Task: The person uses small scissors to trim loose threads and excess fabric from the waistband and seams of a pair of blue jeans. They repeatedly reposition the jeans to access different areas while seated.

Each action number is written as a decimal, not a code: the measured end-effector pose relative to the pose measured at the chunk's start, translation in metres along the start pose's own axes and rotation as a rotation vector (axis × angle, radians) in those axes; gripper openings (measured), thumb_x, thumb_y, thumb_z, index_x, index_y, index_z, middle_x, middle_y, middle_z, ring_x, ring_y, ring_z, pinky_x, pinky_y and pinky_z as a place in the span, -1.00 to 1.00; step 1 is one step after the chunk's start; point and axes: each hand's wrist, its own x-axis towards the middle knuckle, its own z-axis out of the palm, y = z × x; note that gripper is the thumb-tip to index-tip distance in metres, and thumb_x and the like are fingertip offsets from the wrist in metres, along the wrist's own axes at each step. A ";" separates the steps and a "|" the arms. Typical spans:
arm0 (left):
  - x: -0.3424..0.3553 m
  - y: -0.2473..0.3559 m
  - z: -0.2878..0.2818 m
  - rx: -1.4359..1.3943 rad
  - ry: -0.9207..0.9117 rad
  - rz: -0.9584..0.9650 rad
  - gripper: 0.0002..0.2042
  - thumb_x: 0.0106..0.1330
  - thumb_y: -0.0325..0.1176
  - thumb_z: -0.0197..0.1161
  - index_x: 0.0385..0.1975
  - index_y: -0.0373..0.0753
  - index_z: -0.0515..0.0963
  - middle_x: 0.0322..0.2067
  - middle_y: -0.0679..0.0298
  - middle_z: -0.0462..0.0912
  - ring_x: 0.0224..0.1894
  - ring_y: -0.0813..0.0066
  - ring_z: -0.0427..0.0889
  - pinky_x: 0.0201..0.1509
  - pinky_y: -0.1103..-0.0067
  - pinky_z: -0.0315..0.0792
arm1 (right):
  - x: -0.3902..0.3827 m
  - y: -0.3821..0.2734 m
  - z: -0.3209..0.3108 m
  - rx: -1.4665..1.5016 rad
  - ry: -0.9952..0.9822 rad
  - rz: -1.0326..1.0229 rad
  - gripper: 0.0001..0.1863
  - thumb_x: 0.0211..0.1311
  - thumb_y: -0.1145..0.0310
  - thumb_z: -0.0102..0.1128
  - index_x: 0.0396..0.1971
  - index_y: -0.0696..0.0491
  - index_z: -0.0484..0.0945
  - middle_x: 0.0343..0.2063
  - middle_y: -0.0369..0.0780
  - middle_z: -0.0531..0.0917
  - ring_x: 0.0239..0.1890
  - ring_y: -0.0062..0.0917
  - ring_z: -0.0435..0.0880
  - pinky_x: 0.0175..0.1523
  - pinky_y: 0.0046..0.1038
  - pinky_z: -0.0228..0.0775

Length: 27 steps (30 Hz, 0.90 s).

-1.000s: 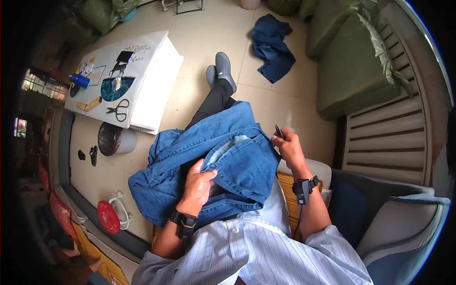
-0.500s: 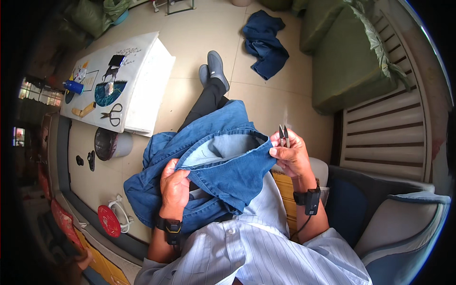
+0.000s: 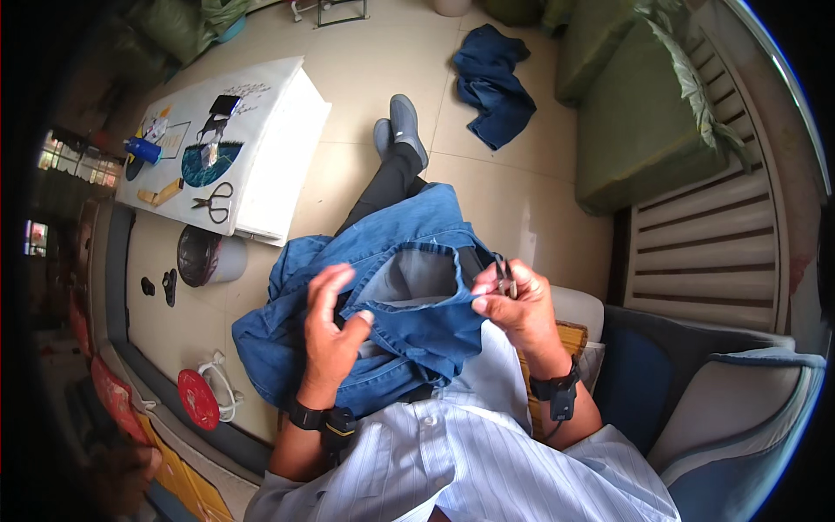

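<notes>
A blue denim garment [image 3: 426, 339] lies bunched across my lap, one hemmed opening gaping to show its paler inside. My left hand [image 3: 330, 339] hovers at the left end of that opening, fingers and thumb spread, nothing between them. At the opening's right end, my right hand [image 3: 526, 313] has thumb and forefinger together at the denim's edge. Held in that same hand is a pair of thread snips [image 3: 505, 277], blades pointing up and away from me.
To the left stands a white table [image 3: 291, 130] bearing scissors [image 3: 215, 204] and a blue spool [image 3: 143, 150]. Beside it is a waste bin [image 3: 228, 261]. A second denim piece [image 3: 494, 87] lies on the tiled floor ahead. A slatted bench [image 3: 704, 252] with green covered cushions is at right.
My left hand has let go of the hem and opened. The opening has narrowed and sagged. My right hand, with the snips, has shifted slightly left and down.
</notes>
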 end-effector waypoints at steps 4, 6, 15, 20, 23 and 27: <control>-0.001 0.029 0.009 -0.328 -0.379 -0.151 -0.54 0.28 -0.40 0.45 0.17 -0.38 0.58 0.07 0.18 0.67 0.17 0.39 0.62 0.34 0.44 0.44 | -0.018 0.006 0.036 -0.142 -0.102 0.086 -0.72 0.25 0.66 0.45 -0.07 0.14 0.66 -0.22 -0.31 0.76 -0.14 -0.69 0.70 0.00 -0.59 0.57; -0.007 0.034 0.022 -0.424 -0.353 -0.320 -0.70 0.38 -0.40 0.39 0.04 -0.39 0.62 -0.08 0.35 0.68 -0.06 0.63 0.60 0.05 0.59 0.52 | -0.022 0.017 0.045 -0.119 -0.181 0.098 -0.75 0.29 0.63 0.44 -0.06 0.15 0.66 -0.22 -0.30 0.77 -0.13 -0.68 0.71 0.02 -0.57 0.58; -0.014 0.011 -0.004 -0.580 -0.347 -0.352 -0.87 0.32 -0.48 0.20 -0.20 -0.35 0.58 -0.17 0.41 0.59 -0.18 0.69 0.42 -0.04 0.65 0.32 | 0.004 -0.016 0.036 -0.123 -0.192 0.038 -0.78 0.32 0.63 0.40 -0.08 0.12 0.68 -0.20 -0.29 0.79 -0.15 -0.69 0.68 -0.01 -0.58 0.52; -0.013 0.022 -0.013 -0.618 -0.390 -0.356 -0.86 0.21 -0.44 0.21 -0.28 -0.34 0.57 -0.01 0.29 0.64 -0.13 0.59 0.49 -0.02 0.62 0.32 | 0.025 -0.038 0.055 -0.206 -0.303 0.050 -0.74 0.30 0.64 0.39 -0.04 0.11 0.70 -0.14 -0.32 0.78 -0.16 -0.73 0.65 -0.04 -0.60 0.51; -0.014 0.021 -0.014 -0.699 -0.394 -0.350 -0.83 0.16 -0.40 0.21 -0.31 -0.36 0.56 0.01 0.27 0.64 -0.15 0.58 0.49 -0.04 0.60 0.33 | 0.034 -0.036 0.063 -0.211 -0.359 -0.040 -0.71 0.31 0.64 0.37 0.01 0.11 0.70 -0.11 -0.32 0.78 -0.16 -0.73 0.65 -0.04 -0.60 0.51; -0.014 0.019 -0.018 -0.731 -0.414 -0.343 -0.82 0.12 -0.38 0.19 -0.35 -0.35 0.55 -0.01 0.22 0.65 -0.18 0.55 0.48 -0.06 0.59 0.34 | 0.040 -0.039 0.071 -0.166 -0.404 -0.011 -0.69 0.31 0.65 0.35 0.03 0.12 0.69 -0.10 -0.31 0.78 -0.15 -0.73 0.66 -0.02 -0.60 0.52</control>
